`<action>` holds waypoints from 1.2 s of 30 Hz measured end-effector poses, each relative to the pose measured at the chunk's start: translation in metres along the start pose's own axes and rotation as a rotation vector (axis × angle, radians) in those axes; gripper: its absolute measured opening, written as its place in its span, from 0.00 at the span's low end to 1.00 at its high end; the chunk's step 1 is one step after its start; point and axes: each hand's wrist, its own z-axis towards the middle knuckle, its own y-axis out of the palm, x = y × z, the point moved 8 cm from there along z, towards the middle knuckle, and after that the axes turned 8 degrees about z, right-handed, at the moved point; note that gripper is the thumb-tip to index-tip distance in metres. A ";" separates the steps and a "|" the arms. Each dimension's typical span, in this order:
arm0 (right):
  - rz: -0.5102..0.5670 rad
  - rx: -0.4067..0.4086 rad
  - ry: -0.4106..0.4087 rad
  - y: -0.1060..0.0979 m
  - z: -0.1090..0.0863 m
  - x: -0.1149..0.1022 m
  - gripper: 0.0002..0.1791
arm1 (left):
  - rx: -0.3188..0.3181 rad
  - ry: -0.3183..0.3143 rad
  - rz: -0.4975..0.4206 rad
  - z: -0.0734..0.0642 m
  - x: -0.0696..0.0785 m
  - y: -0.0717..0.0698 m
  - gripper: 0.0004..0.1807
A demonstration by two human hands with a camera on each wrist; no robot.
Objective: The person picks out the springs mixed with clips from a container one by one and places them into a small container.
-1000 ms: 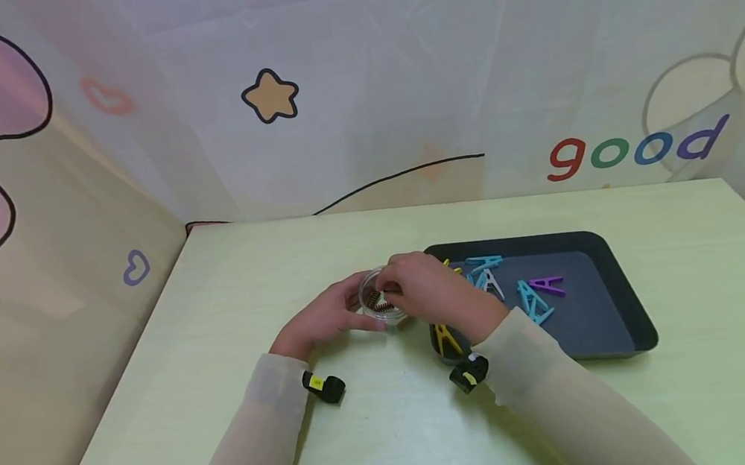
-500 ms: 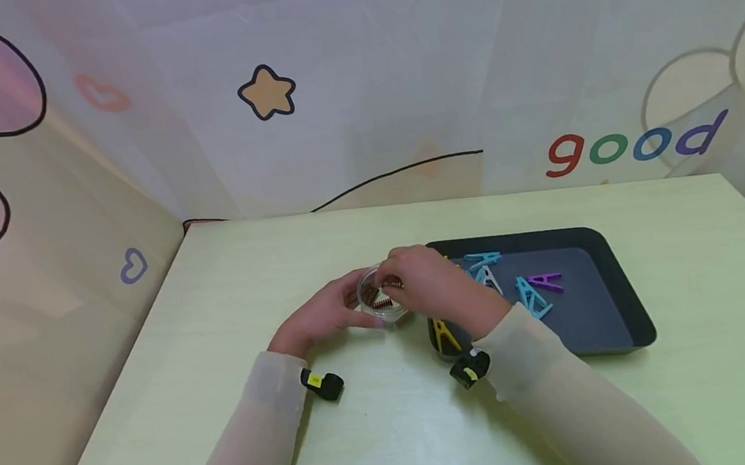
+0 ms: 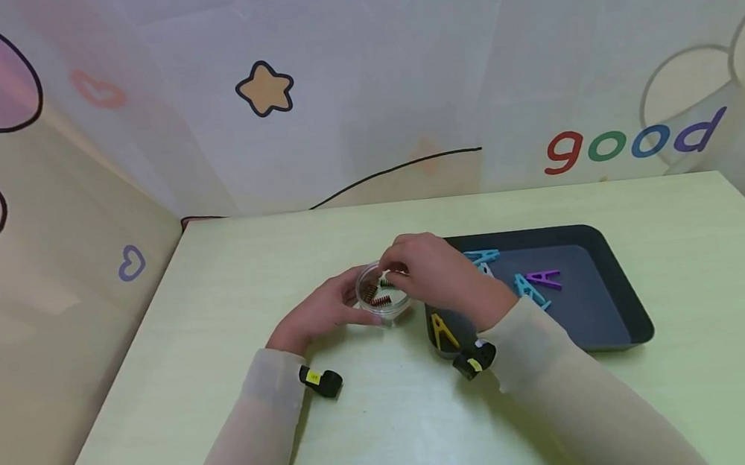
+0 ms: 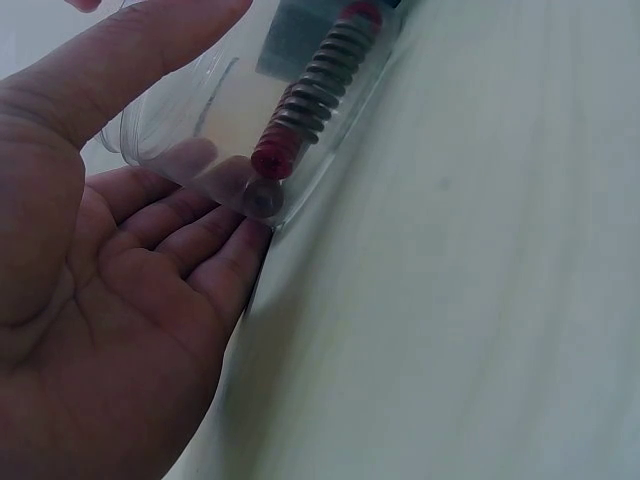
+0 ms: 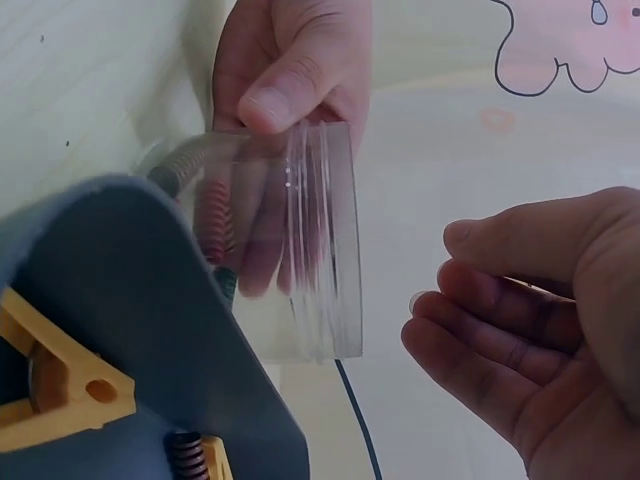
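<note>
My left hand (image 3: 323, 313) holds a clear round jar (image 3: 390, 312) at its left side, thumb near me and fingers behind. Several small coil springs (image 3: 381, 301) lie inside it. Through the jar wall, the left wrist view shows a grey spring (image 4: 318, 85) with red ends. Red (image 5: 215, 220) and dark springs show in the right wrist view, where the jar's mouth faces my right hand (image 5: 540, 320). That hand is just over the rim, its fingers loosely bent and thumb apart from them. I see nothing between them.
Right of the jar stands a dark grey tray (image 3: 595, 308), partly hidden by my right forearm. It holds a yellow clip (image 3: 445, 332), blue clips (image 3: 530, 291) and a purple clip (image 3: 544, 279). A printed cloth (image 3: 364, 76) hangs behind the pale table (image 3: 378, 426).
My right hand has lifted out of the jar, slightly up and to the right. A spring near its fingertips half a second ago now lies in the jar. The left hand stays on the jar.
</note>
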 end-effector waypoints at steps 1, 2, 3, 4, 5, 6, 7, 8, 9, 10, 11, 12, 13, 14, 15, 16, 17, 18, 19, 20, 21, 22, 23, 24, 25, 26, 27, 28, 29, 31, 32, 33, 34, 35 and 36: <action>0.001 0.001 0.007 -0.001 0.000 0.001 0.11 | 0.002 0.000 -0.001 0.000 0.000 0.000 0.42; 0.004 0.002 0.013 -0.002 0.000 0.002 0.11 | 0.004 0.000 0.000 0.000 0.000 0.000 0.42; 0.007 0.005 0.016 -0.004 0.000 0.002 0.11 | 0.005 -0.003 0.003 0.000 0.000 -0.001 0.43; 0.006 0.010 0.016 -0.005 0.000 0.003 0.11 | 0.005 -0.005 0.005 0.000 0.000 -0.001 0.43; 0.008 0.017 0.019 -0.007 0.000 0.004 0.11 | 0.008 -0.010 0.011 0.000 0.000 -0.001 0.44; 0.011 0.022 0.020 -0.009 0.001 0.005 0.11 | 0.008 -0.015 0.016 0.000 -0.001 -0.001 0.44; 0.013 0.028 0.021 -0.011 0.000 0.005 0.11 | 0.008 -0.018 0.019 0.000 -0.001 -0.001 0.45; 0.017 0.031 0.020 -0.012 0.000 0.006 0.11 | 0.008 -0.020 0.023 0.000 -0.001 -0.001 0.45; 0.018 0.033 0.020 -0.013 0.000 0.006 0.11 | 0.009 -0.022 0.025 0.001 -0.001 -0.001 0.45; 0.019 0.036 0.019 -0.014 0.000 0.007 0.11 | 0.010 -0.021 0.027 0.001 -0.001 -0.001 0.45; 0.020 0.039 0.019 -0.015 0.000 0.007 0.11 | 0.010 -0.018 0.030 0.001 -0.001 -0.001 0.45; 0.019 0.042 0.015 -0.016 0.000 0.007 0.11 | 0.010 -0.016 0.031 0.001 -0.001 -0.001 0.45; 0.019 0.044 0.012 -0.018 0.000 0.007 0.10 | 0.010 -0.014 0.034 0.001 -0.001 -0.002 0.45; 0.017 0.047 0.009 -0.019 0.000 0.007 0.10 | 0.010 -0.011 0.037 0.001 -0.001 -0.002 0.46; 0.014 0.050 0.008 -0.020 0.000 0.007 0.10 | 0.010 -0.008 0.038 0.001 -0.001 -0.002 0.46; 0.013 0.053 0.004 -0.021 0.000 0.008 0.10 | 0.010 -0.007 0.039 0.001 -0.001 -0.002 0.46; 0.008 0.053 0.003 -0.022 0.000 0.008 0.10 | 0.011 -0.009 0.040 0.001 -0.001 -0.002 0.46; 0.005 0.052 0.004 -0.023 0.000 0.009 0.10 | 0.011 -0.010 0.042 0.001 -0.001 -0.002 0.46; 0.004 0.049 0.010 -0.023 0.000 0.010 0.10 | 0.010 -0.011 0.044 0.001 -0.002 -0.002 0.46; 0.005 0.045 0.016 -0.024 0.001 0.011 0.10 | 0.010 -0.010 0.045 0.001 -0.002 -0.002 0.46; 0.006 0.039 0.023 -0.025 0.001 0.013 0.11 | 0.009 -0.007 0.047 0.001 -0.001 -0.002 0.46; 0.007 0.032 0.030 -0.025 0.001 0.014 0.11 | 0.009 -0.009 0.049 0.001 -0.001 -0.002 0.46; 0.009 0.025 0.040 -0.026 0.002 0.016 0.11 | 0.010 -0.010 0.053 0.001 -0.001 -0.002 0.46; 0.015 0.019 0.052 -0.026 0.002 0.017 0.12 | 0.010 -0.009 0.055 0.001 -0.001 -0.002 0.46; 0.019 0.013 0.062 -0.027 0.002 0.019 0.12 | 0.011 -0.010 0.057 0.001 -0.001 -0.002 0.46; 0.023 0.007 0.070 -0.028 0.002 0.020 0.12 | 0.011 -0.007 0.058 0.001 -0.001 -0.002 0.46; 0.023 0.001 0.079 -0.028 0.002 0.022 0.12 | 0.012 -0.006 0.057 0.001 -0.001 -0.002 0.46; 0.024 -0.004 0.086 -0.028 0.002 0.023 0.12 | 0.014 -0.007 0.056 0.001 -0.001 -0.001 0.46; 0.025 -0.008 0.092 -0.028 0.002 0.025 0.12 | 0.013 -0.006 0.053 0.001 -0.002 -0.001 0.46; 0.022 -0.015 0.097 -0.028 0.002 0.028 0.12 | 0.011 -0.005 0.045 0.002 -0.002 -0.001 0.46; 0.020 -0.017 0.100 -0.028 0.002 0.029 0.12 | 0.011 -0.003 0.042 0.001 -0.002 -0.001 0.46; 0.015 -0.019 0.100 -0.028 0.002 0.031 0.12 | 0.010 -0.003 0.039 0.001 -0.002 0.000 0.46; 0.014 -0.021 0.099 -0.027 0.002 0.033 0.11 | 0.010 -0.005 0.038 0.002 -0.002 0.000 0.46; 0.014 -0.022 0.098 -0.027 0.002 0.034 0.11 | 0.010 -0.008 0.037 0.001 -0.002 0.000 0.46; 0.016 -0.023 0.101 -0.027 0.002 0.036 0.11 | 0.011 -0.007 0.036 0.001 -0.002 0.000 0.46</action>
